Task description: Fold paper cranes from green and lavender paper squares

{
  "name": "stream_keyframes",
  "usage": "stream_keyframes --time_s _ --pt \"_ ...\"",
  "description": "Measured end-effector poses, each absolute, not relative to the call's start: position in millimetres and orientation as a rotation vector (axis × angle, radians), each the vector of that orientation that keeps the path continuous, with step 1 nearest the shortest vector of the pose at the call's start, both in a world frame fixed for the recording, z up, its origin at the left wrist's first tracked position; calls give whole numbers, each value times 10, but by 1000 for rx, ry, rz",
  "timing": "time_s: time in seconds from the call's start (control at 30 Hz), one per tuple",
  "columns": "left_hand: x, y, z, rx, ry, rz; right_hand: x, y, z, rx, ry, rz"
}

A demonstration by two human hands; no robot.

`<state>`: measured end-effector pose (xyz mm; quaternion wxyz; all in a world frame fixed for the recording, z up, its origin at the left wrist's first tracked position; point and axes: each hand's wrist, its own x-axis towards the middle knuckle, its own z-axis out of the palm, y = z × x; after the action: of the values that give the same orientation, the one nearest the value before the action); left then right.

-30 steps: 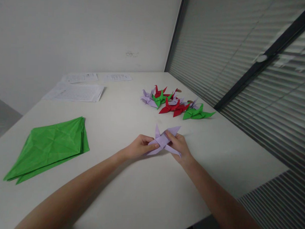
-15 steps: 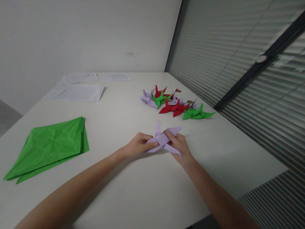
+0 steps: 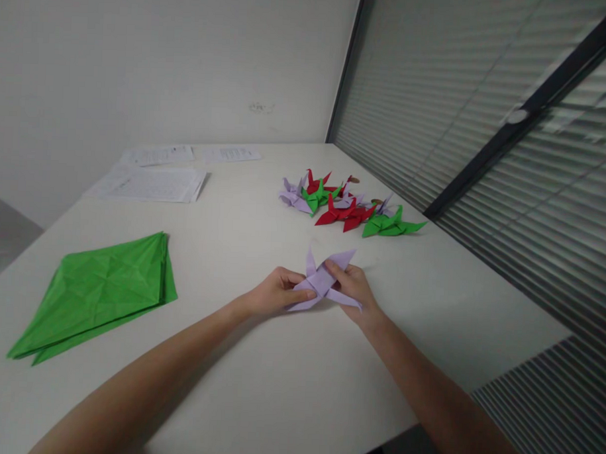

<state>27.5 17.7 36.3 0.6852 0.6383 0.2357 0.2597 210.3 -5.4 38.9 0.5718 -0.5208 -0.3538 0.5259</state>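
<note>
A lilac folded paper figure (image 3: 325,278) with pointed flaps is held just above the white table (image 3: 258,378) at its middle. My left hand (image 3: 275,292) pinches its left side, thumb on top. My right hand (image 3: 356,288) grips its right side, fingers curled around a flap. Both hands are closed on the paper.
A cluster of finished folded figures (image 3: 347,207) in red, green and lilac lies farther back, toward the window blinds (image 3: 485,127). A stack of green paper sheets (image 3: 99,287) lies at the left. Printed white papers (image 3: 153,181) sit at the far left corner by the wall.
The hands and the lilac figure have barely shifted; the figure's flaps sit at a slightly different angle.
</note>
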Motion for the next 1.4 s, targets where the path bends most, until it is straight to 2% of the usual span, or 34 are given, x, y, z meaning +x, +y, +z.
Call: stream_keyframes --time_s 1.07,1.27,1.4 --pt "282 174 361 1463 551 578 2092 -44 416 -1178 -707 1230" --pt "296 157 379 1493 585 546 2135 -71 382 -1246 -884 1079" --pt "323 134 405 1504 624 571 2128 -84 365 -1269 -927 1090"
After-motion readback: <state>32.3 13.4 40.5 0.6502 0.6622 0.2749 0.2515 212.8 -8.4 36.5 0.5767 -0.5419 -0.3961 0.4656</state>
